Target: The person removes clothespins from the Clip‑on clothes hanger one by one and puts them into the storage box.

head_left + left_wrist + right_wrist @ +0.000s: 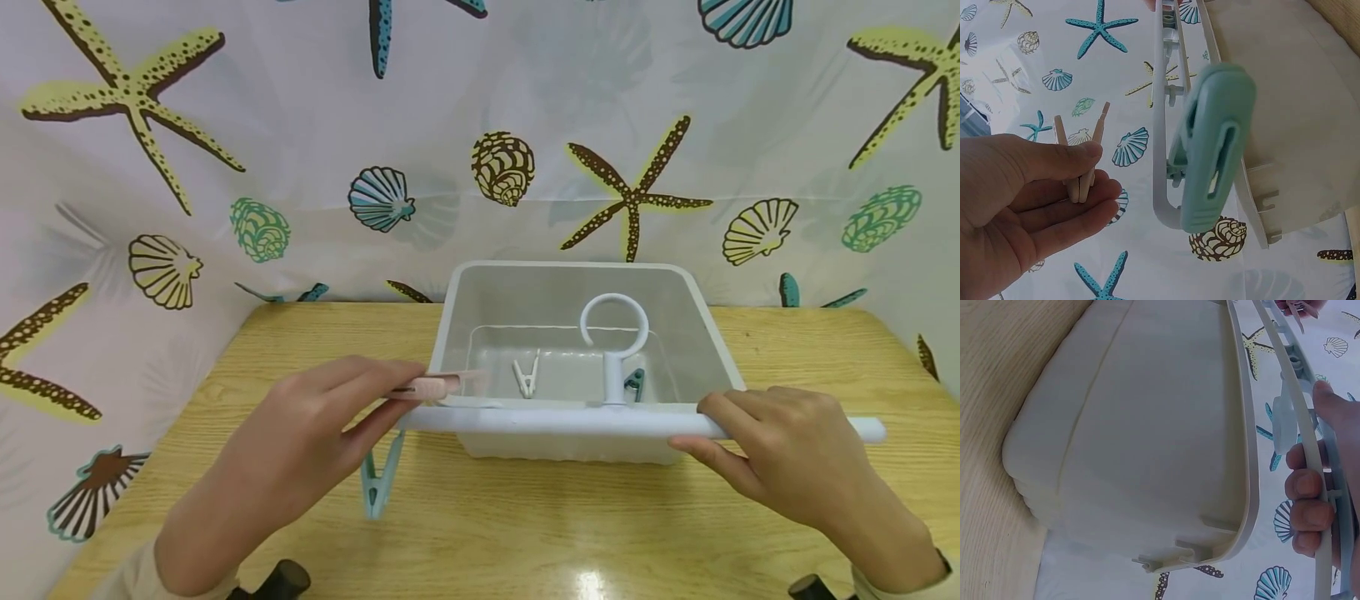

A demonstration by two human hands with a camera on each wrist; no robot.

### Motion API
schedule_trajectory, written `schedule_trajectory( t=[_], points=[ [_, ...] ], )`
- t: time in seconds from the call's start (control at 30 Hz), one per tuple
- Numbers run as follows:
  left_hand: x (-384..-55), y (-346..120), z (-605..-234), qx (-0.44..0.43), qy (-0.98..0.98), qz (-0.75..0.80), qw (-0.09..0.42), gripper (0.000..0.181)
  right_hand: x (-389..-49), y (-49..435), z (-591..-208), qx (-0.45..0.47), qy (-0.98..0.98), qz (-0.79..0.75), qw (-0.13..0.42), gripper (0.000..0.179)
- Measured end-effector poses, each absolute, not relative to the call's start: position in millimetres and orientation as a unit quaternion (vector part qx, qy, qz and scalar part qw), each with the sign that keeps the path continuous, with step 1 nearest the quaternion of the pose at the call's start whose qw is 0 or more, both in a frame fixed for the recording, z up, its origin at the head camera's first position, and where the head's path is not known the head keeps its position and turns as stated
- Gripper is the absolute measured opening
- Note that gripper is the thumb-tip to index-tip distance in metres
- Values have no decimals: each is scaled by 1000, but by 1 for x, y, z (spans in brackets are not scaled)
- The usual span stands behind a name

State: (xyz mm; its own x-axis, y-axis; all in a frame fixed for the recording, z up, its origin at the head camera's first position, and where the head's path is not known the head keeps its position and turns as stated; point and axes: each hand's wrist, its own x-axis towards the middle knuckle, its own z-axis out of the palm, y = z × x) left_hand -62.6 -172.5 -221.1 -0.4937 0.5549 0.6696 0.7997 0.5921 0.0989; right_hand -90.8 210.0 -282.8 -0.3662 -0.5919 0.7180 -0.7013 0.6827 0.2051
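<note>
My left hand [322,417] pinches a pale pink clothespin [1084,182] between thumb and fingers. It is just above the left end of a light, pale-blue hanger [562,421]. My right hand [802,458] grips the hanger's bar near its right end, and in the right wrist view the fingers [1310,515] curl round it. A mint-green clothespin [1219,150] hangs clipped on the bar's left end. The hanger's round hook [615,297] points up from the middle. Right behind the bar stands a whitish plastic bin [570,266], partly hidden by the bar.
Inside the bin lie a white clothespin [527,379] and a dark green one [636,383]. The bin stands on a wood-grain table [510,533]. A white curtain [442,100] printed with shells and starfish hangs behind and at the sides.
</note>
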Motion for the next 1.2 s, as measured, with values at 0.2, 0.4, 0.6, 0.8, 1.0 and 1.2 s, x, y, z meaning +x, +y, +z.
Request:
schedule_trajectory(
  t=[0.2, 0.4, 0.6, 0.8, 1.0, 1.2],
  points=[
    [-67, -169, -218, -411, -834, -202, 307, 25, -89, 208, -281, 392, -821, 75, 407, 55],
    [-72, -166, -213, -417, -829, -189, 320, 40, -90, 212, -284, 392, -822, 71, 407, 54],
    [-74, -162, -209, -421, -833, -171, 317, 34, -90, 212, -284, 393, -818, 71, 414, 54],
    [-77, -160, -207, -423, -835, -161, 312, 33, -89, 213, -285, 391, -820, 73, 412, 55],
    [-81, -160, -206, -430, -832, -165, 308, 34, -89, 212, -285, 393, -819, 72, 413, 55],
    [-82, -160, -204, -425, -838, -164, 299, 31, -89, 211, -284, 393, -819, 70, 412, 55]
  ],
)
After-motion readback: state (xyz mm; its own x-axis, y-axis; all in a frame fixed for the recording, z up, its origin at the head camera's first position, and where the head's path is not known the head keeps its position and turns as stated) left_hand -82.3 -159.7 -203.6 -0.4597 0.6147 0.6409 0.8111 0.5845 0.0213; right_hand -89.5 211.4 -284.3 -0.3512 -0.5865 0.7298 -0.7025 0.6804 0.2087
